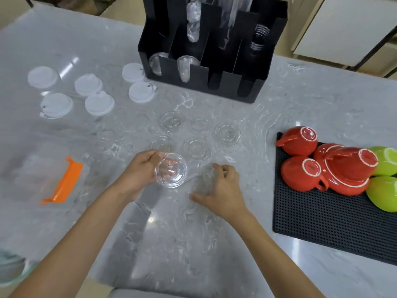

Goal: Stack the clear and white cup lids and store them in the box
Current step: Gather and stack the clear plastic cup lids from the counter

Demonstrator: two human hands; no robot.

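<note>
- Left hand grips a clear lid by its rim, lifted off the marble counter, flat face toward camera.
- Right hand is loose, fingers half curled, resting on the counter; whether it touches a lid, cannot tell.
- Loose clear lids lie at 12 o'clock from the held one; round, no long axis. Left hand nearer.
- White lids at 10 o'clock, well apart.
- Black box at 12 o'clock, far side.

Left hand gripping, right hand spread
</note>
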